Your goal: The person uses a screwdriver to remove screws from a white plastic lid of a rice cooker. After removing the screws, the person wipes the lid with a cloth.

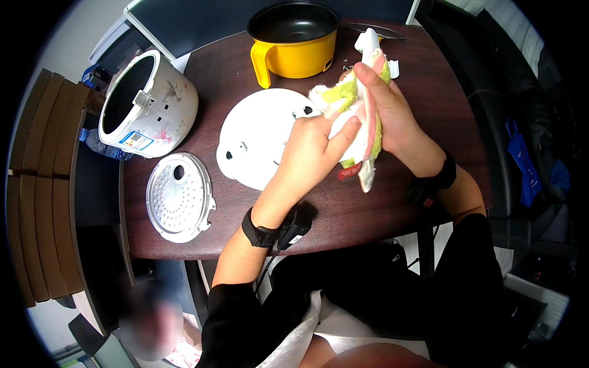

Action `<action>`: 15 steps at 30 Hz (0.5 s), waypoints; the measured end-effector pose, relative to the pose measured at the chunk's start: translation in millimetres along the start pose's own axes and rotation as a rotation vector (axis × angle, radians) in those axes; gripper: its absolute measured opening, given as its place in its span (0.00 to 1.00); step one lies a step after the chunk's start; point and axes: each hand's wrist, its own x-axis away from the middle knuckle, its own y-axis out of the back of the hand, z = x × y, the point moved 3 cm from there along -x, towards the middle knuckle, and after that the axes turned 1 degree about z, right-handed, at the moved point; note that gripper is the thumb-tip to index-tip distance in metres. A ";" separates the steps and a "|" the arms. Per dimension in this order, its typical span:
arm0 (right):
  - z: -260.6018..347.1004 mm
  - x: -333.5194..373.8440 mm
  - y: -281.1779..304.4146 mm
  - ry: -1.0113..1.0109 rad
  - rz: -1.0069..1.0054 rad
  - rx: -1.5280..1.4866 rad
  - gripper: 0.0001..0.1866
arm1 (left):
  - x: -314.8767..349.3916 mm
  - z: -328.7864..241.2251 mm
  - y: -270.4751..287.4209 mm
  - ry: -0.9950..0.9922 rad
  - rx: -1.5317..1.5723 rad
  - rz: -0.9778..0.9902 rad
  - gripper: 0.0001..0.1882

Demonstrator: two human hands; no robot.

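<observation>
Both my hands are over the middle right of the table, closed around a fluffy cloth with white, pink and green stripes. My left hand pinches its near left side, thumb stretched over it. My right hand grips its right side, thumb pointing up. A white plastic piece sticks out of the cloth's top; its wrapped part is hidden. Under and left of my left hand lies a round white plastic cover with small holes. A perforated silver-grey disc lies nearer me on the left.
A yellow pot with a black inside and handle stands at the back. The white rice cooker body rests tilted at the left edge. Small screws and a dark lid lie at the back right. Brown boxes are stacked far left.
</observation>
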 end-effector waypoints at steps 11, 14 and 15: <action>4.8 -11.6 20.3 -0.204 -0.163 -0.025 0.25 | 3.9 -1.6 -5.0 0.042 -0.159 0.002 0.16; 6.7 -21.2 31.5 -0.197 -0.240 -0.015 0.26 | 2.1 -2.7 -4.4 0.000 -0.181 -0.005 0.17; 6.8 -23.8 35.4 -0.203 -0.209 0.000 0.25 | 1.3 -2.2 -3.6 -0.001 -0.195 0.002 0.17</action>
